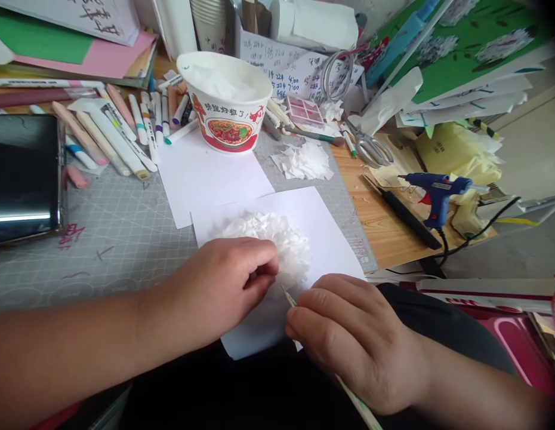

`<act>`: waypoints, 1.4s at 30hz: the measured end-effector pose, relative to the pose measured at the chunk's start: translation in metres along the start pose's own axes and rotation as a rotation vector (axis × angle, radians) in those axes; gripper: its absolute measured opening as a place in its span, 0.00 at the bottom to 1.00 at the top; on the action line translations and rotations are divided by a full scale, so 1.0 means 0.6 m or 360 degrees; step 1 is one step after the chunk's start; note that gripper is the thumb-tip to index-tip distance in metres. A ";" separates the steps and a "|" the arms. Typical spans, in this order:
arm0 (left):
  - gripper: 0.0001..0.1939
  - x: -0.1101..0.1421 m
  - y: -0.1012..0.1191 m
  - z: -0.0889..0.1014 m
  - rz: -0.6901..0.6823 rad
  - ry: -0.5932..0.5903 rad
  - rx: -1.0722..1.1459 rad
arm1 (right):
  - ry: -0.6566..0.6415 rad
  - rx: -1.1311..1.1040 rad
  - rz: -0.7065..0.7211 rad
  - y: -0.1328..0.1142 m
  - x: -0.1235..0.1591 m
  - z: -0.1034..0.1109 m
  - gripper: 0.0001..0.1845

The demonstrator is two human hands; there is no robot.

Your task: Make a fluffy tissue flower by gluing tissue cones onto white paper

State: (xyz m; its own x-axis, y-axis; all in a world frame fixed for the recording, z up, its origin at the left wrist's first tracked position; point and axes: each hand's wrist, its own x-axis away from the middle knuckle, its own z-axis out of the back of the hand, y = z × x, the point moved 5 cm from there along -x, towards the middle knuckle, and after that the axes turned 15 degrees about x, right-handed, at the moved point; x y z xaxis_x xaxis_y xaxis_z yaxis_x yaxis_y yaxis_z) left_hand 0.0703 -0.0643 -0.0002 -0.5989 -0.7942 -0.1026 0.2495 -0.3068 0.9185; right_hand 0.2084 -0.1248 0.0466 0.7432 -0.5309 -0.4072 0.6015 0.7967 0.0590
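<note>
A round, ruffled cluster of white tissue paper (293,245) lies on a white sheet of paper (329,230). My left hand (237,275) rests over the cluster's near side, its thumb and forefinger brought together. What is between those fingers, if anything, is too small to make out. To the right, my right hand (358,337) grips a thin pointed wooden stick (360,409). The stick's tip points up and left, close to my left fingertips and the near edge of the cluster. A small white scrap shows just under my right fingers.
Behind the sheet stands a paper noodle bowl (228,101) holding white tissue. A pile of tissue pieces (304,160) lies to its right. Scissors (371,146) and a blue glue gun (438,191) with a cord are at right. Markers (111,137) and a dark-screened tablet (24,179) are at left.
</note>
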 end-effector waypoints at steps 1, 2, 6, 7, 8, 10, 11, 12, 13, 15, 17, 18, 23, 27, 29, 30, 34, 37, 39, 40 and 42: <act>0.08 0.000 -0.001 0.000 0.0000 0.0006 -0.0004 | -0.0019 0.0012 0.0007 0.000 -0.002 0.000 0.12; 0.08 0.001 -0.003 -0.001 0.0003 0.0010 -0.0009 | -0.0039 0.0020 0.0013 0.000 -0.005 -0.001 0.12; 0.06 0.005 -0.006 -0.003 -0.0004 0.0030 -0.0056 | -0.0087 0.0071 0.0037 -0.001 -0.011 -0.005 0.12; 0.05 0.005 -0.006 -0.004 -0.0007 0.0037 -0.0067 | -0.0098 0.0084 0.0038 -0.001 -0.011 -0.007 0.12; 0.05 0.005 -0.004 -0.003 -0.0015 0.0050 -0.0072 | -0.0105 0.0094 0.0036 -0.001 -0.011 -0.008 0.12; 0.05 0.004 0.000 -0.002 -0.0017 0.0069 -0.0069 | -0.0112 0.0102 0.0038 0.000 -0.010 -0.008 0.13; 0.06 0.003 0.002 -0.001 -0.0009 0.0076 -0.0069 | -0.0118 0.0103 0.0038 0.001 -0.009 -0.008 0.13; 0.06 0.003 0.003 0.000 0.0003 0.0082 -0.0071 | -0.0123 0.0101 0.0038 0.001 -0.008 -0.008 0.13; 0.07 0.002 0.004 0.001 0.0011 0.0090 -0.0076 | -0.0126 0.0100 0.0033 0.001 -0.008 -0.008 0.13; 0.08 0.002 0.005 0.002 0.0015 0.0100 -0.0078 | -0.0156 0.0085 0.0013 0.002 -0.009 -0.010 0.13; 0.09 0.002 0.004 0.002 -0.0004 0.0100 -0.0070 | -0.0179 0.0072 -0.0025 0.004 -0.011 -0.011 0.13; 0.09 0.003 0.003 0.002 -0.0010 0.0089 -0.0067 | -0.0194 0.0067 -0.0042 0.005 -0.012 -0.013 0.13; 0.08 0.006 -0.003 -0.001 -0.0016 0.0063 -0.0081 | -0.0255 -0.0018 -0.0121 0.012 -0.019 -0.021 0.13; 0.07 0.008 -0.004 0.000 0.0014 0.0061 -0.0068 | -0.0283 -0.0095 -0.0264 0.031 -0.025 -0.028 0.12; 0.07 0.008 -0.005 0.002 0.0032 0.0074 -0.0063 | -0.0347 -0.0201 -0.0396 0.047 -0.026 -0.034 0.12; 0.07 0.007 -0.004 0.003 0.0034 0.0078 -0.0071 | -0.0387 -0.0296 -0.0485 0.056 -0.026 -0.038 0.11; 0.07 0.002 -0.001 0.005 0.0022 0.0050 -0.0136 | -0.0368 -0.0756 -0.0888 0.089 -0.019 -0.050 0.06; 0.07 0.000 0.003 0.006 0.0008 0.0022 -0.0163 | -0.0283 -0.0861 -0.0993 0.096 -0.013 -0.049 0.07; 0.06 0.001 0.003 0.006 0.0026 0.0008 -0.0175 | -0.0307 -0.0870 -0.0964 0.094 -0.011 -0.048 0.08; 0.06 0.001 0.003 0.006 0.0048 0.0003 -0.0179 | -0.0317 -0.0871 -0.0945 0.093 -0.010 -0.047 0.09; 0.04 0.004 0.000 0.006 0.0117 -0.0003 -0.0178 | -0.0308 -0.0865 -0.0908 0.092 -0.010 -0.043 0.09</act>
State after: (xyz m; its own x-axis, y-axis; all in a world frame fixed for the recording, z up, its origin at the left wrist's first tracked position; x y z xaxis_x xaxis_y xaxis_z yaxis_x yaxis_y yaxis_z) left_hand 0.0664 -0.0643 0.0009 -0.5771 -0.8158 -0.0360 0.3757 -0.3045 0.8753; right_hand 0.2300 -0.0702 0.0290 0.4326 -0.8986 -0.0730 0.7138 0.3908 -0.5811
